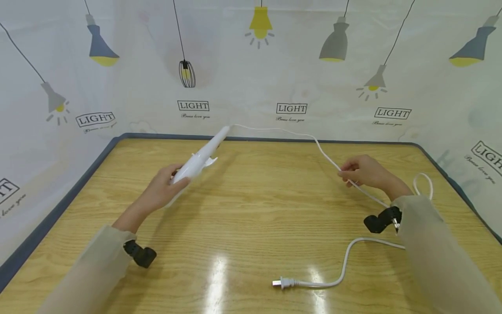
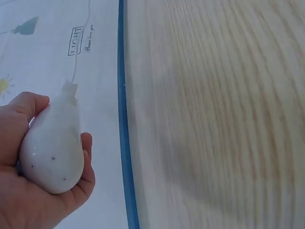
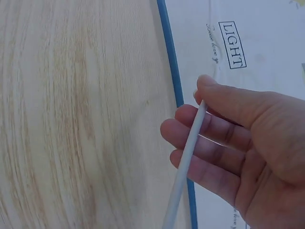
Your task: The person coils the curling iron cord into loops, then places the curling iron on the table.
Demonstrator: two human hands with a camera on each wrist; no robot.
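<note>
My left hand (image 1: pixel 164 187) grips the wide end of a white corded appliance (image 1: pixel 201 159), raised above the table and tilted with its narrow end pointing away. A small lever-like piece juts from its side. In the left wrist view, fingers and thumb wrap its rounded end (image 2: pixel 52 160), which bears small dark dots. From the narrow end a white cord (image 1: pixel 282 129) runs across to my right hand (image 1: pixel 364 171), which pinches it between thumb and fingertips. The right wrist view shows the cord (image 3: pixel 183 176) passing over the other loosely bent fingers.
A two-prong plug (image 1: pixel 284 283) lies near the front of the wooden table (image 1: pixel 251 209), its cord curving right beneath my right sleeve. Another cord loop (image 1: pixel 423 176) rises beyond that sleeve. Dark edging borders the table, and a lamp-print cloth (image 1: pixel 243 87) hangs behind.
</note>
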